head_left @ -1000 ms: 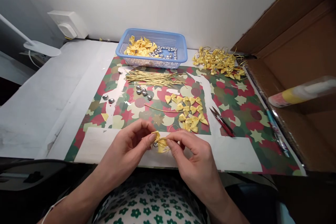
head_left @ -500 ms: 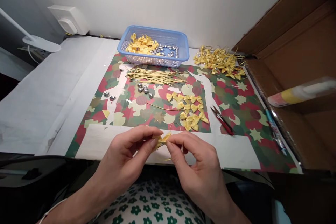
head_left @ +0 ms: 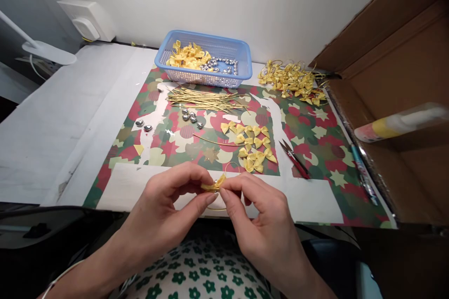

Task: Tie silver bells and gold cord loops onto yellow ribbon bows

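A yellow ribbon bow [head_left: 219,181] sits between my two hands, just above the front edge of the work surface. My right hand [head_left: 261,215] pinches its right side between thumb and forefinger. At the bow's other end, my left hand [head_left: 175,198] has its curled forefinger and thumb about the ribbon, their tips a little apart. A thin golden cord loops above and below the bow. Something small and silvery shows at its middle, partly hidden by fingers. Beyond my hands lie several loose yellow bows [head_left: 257,142] and a single golden cord [head_left: 213,140].
A blue basket [head_left: 203,77] at the back holds yellow bows and silver beads. In front lie a bundle of golden cords [head_left: 206,99] and silver bells or beads [head_left: 192,117]. Red-handled snips [head_left: 296,161] lie right, near a cardboard box [head_left: 403,168]. Behind them is a pile of corded bows [head_left: 294,81].
The bow has tilted and shifted slightly left in my fingers. My left thumb and forefinger have spread apart somewhat. My right hand keeps its pinch, and the view has moved a little.
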Action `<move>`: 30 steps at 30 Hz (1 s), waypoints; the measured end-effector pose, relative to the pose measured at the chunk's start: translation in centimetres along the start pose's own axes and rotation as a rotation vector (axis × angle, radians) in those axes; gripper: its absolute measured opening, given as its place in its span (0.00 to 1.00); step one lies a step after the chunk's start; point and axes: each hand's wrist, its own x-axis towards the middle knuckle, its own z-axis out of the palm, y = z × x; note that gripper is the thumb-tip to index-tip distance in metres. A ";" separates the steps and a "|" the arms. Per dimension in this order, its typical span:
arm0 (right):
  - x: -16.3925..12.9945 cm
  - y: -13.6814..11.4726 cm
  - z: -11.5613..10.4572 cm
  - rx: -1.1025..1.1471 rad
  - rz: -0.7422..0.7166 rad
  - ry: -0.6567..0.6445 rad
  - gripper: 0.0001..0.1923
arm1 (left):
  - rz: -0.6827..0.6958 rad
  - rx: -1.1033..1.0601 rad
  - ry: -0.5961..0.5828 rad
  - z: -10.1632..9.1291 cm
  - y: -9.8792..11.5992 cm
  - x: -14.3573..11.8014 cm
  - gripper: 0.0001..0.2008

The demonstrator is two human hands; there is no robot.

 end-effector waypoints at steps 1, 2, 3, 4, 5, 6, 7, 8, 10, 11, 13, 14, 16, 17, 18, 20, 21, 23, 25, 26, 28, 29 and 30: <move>0.0 0.0 0.0 -0.002 0.001 -0.004 0.09 | 0.014 0.013 -0.001 0.0 0.0 0.0 0.06; 0.1 0.0 0.0 -0.002 0.004 -0.005 0.09 | 0.025 0.027 0.000 -0.1 0.0 0.0 0.06; 0.1 0.0 0.0 -0.002 0.006 -0.008 0.09 | 0.036 0.043 0.001 -0.1 0.0 -0.1 0.05; 0.1 -0.1 0.1 -0.004 0.008 -0.010 0.09 | 0.042 0.061 -0.002 -0.2 0.1 -0.1 0.05; 0.1 -0.1 0.1 -0.005 0.007 -0.010 0.09 | 0.049 0.080 -0.006 -0.3 0.1 -0.1 0.05; 0.1 0.0 0.1 -0.007 0.005 -0.009 0.09 | 0.053 0.099 -0.011 -0.3 0.1 -0.1 0.05; 0.1 0.0 0.2 -0.009 0.001 -0.007 0.09 | 0.062 0.114 -0.018 -0.4 0.2 0.0 0.05; 0.1 0.0 0.2 -0.011 -0.002 -0.006 0.09 | 0.072 0.126 -0.025 -0.4 0.2 0.0 0.05; 0.2 0.0 0.3 -0.014 -0.005 -0.004 0.09 | 0.088 0.140 -0.038 -0.5 0.2 0.1 0.06; 0.2 0.0 0.3 -0.014 -0.007 -0.003 0.09 | 0.095 0.144 -0.041 -0.5 0.2 0.1 0.07; 0.2 0.0 0.3 -0.013 -0.014 0.002 0.09 | 0.108 0.139 -0.035 -0.4 0.1 0.2 0.06; 0.3 0.0 0.3 -0.009 -0.019 0.004 0.09 | 0.120 0.131 -0.030 -0.4 0.0 0.1 0.06; 0.3 0.0 0.3 -0.002 -0.026 0.003 0.09 | 0.150 0.114 -0.014 -0.4 -0.3 0.1 0.07; 0.3 0.0 0.2 0.002 -0.028 0.003 0.09 | 0.159 0.109 -0.004 -0.4 -0.4 0.1 0.08; 0.3 -0.1 0.2 0.005 -0.031 0.005 0.09 | 0.165 0.105 0.008 -0.4 -0.5 0.1 0.09; 0.3 -0.1 0.1 0.006 -0.039 0.015 0.09 | 0.164 0.102 0.036 -0.5 -0.8 0.2 0.11; 0.4 -0.1 0.1 0.003 -0.045 0.024 0.09 | 0.167 0.098 0.046 -0.6 -0.8 0.2 0.12; 0.4 0.0 0.0 -0.010 -0.059 0.048 0.09 | 0.182 0.087 0.033 -0.7 -1.0 0.4 0.15; 0.4 0.1 -0.1 -0.024 -0.064 0.063 0.08 | 0.196 0.073 0.001 -0.9 -1.2 0.6 0.18; 0.4 0.1 -0.1 -0.029 -0.064 0.063 0.08 | 0.202 0.068 -0.014 -1.0 -1.2 0.6 0.19; 0.5 0.2 -0.1 -0.032 -0.062 0.057 0.08 | 0.206 0.073 -0.031 -1.1 -1.3 0.7 0.20; 0.5 0.2 -0.1 -0.031 -0.061 0.055 0.08 | 0.206 0.081 -0.034 -1.1 -1.3 0.8 0.20; 0.5 0.2 -0.1 -0.030 -0.061 0.054 0.08 | 0.201 0.091 -0.036 -1.1 -1.3 0.8 0.20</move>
